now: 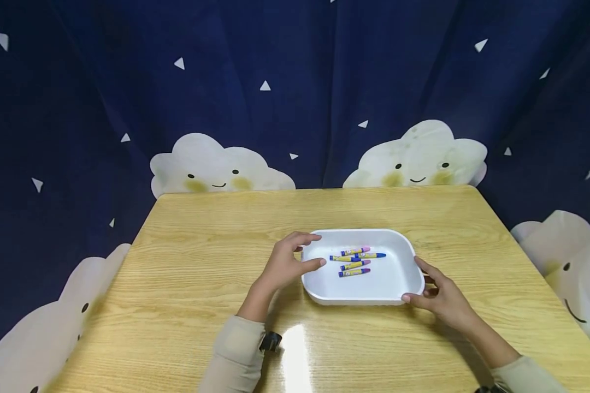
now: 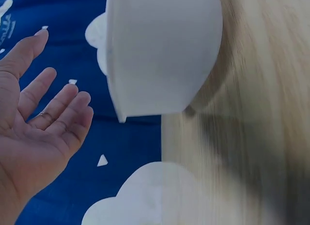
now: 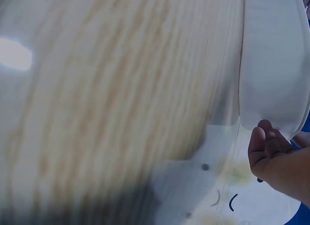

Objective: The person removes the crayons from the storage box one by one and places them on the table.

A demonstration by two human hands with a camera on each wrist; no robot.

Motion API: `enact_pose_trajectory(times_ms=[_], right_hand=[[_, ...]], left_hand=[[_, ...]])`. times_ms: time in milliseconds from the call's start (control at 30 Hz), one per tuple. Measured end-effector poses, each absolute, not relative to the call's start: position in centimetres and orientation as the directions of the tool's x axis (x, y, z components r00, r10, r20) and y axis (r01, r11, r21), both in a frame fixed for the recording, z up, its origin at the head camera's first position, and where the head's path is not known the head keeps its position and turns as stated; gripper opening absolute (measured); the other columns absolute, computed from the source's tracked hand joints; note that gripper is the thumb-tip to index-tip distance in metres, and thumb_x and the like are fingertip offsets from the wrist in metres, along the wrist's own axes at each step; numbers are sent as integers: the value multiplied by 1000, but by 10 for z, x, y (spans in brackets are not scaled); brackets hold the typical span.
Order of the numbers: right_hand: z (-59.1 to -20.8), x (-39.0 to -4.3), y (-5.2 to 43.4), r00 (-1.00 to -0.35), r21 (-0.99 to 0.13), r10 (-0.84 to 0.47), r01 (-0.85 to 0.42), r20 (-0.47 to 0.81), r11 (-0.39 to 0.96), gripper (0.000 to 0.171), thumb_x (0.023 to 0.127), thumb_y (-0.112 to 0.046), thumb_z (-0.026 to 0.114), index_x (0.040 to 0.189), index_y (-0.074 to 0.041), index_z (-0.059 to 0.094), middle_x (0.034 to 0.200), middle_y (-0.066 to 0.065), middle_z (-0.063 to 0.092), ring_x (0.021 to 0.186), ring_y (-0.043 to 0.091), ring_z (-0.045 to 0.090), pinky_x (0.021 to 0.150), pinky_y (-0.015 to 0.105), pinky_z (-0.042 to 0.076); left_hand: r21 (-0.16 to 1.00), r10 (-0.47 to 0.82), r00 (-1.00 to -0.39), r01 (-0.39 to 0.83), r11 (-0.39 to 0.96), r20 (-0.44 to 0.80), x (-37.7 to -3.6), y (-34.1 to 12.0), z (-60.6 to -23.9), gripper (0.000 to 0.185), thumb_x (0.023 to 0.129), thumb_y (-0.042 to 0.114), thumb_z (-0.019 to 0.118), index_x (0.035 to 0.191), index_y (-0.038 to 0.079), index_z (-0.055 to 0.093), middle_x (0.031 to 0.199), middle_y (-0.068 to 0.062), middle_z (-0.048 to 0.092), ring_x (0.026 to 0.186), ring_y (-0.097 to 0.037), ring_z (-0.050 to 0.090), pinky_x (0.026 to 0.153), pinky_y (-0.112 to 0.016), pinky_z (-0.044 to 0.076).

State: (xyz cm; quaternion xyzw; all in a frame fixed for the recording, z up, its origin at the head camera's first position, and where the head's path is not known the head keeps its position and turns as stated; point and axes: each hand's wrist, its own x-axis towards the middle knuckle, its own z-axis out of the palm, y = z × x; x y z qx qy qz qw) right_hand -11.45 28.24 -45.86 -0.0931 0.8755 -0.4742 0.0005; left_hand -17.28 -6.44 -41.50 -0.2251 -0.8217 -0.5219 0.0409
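A white tray [image 1: 369, 289] sits on the wooden bench [image 1: 187, 273] between both hands. The left grip [image 1: 287, 262] is open with relaxed fingers just beside the tray's left rim, holding nothing. The right grip [image 1: 437, 295] rests its loosely curved fingers at the tray's right corner, touching it. Five crayons [image 1: 356, 261] lie inside the tray, between the grips.

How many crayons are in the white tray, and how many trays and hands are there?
Crayons: 4, lying in the tray
White tray: 1, on the wooden table
Hands: 2, left hand and right hand, one at each side of the tray
Total: 7
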Motion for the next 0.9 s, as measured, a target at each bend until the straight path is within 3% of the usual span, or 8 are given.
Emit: enact_pose_trajectory(times_ms=[367, 600, 900], right_hand=[[-456, -114, 282, -984, -842, -164, -150, 75, 518, 92, 73, -17, 81, 145, 0, 27, 124, 25, 48, 95, 30, 52, 67, 22, 47], [-459, -115, 281, -982, -852, -174, -156, 78, 499, 91, 72, -13, 81, 144, 1, 27, 123, 25, 48, 93, 29, 53, 66, 23, 48], [-458, -114, 281, -981, -867, -179, -152, 74, 475, 91, 73, -11, 80, 145, 0, 26, 123, 26, 46, 91, 27, 54, 65, 24, 49]], left_hand=[[883, 410, -897, 322, 342, 168, -195, -36, -423, 39, 76, 13, 77, 113, 4, 65, 111, -12, 58, 103, -32, 57, 83, -40, 48], [914, 383, -924, 146, 379, -11, -206, -21, -431, 40, 76, 12, 76, 114, 5, 65, 113, -5, 62, 102, -25, 58, 81, -29, 46], [901, 303, -939, -16, 434, -163, -217, -6, -434, 37, 74, 10, 78, 110, 7, 68, 113, -10, 61, 96, -18, 56, 72, -26, 48]])
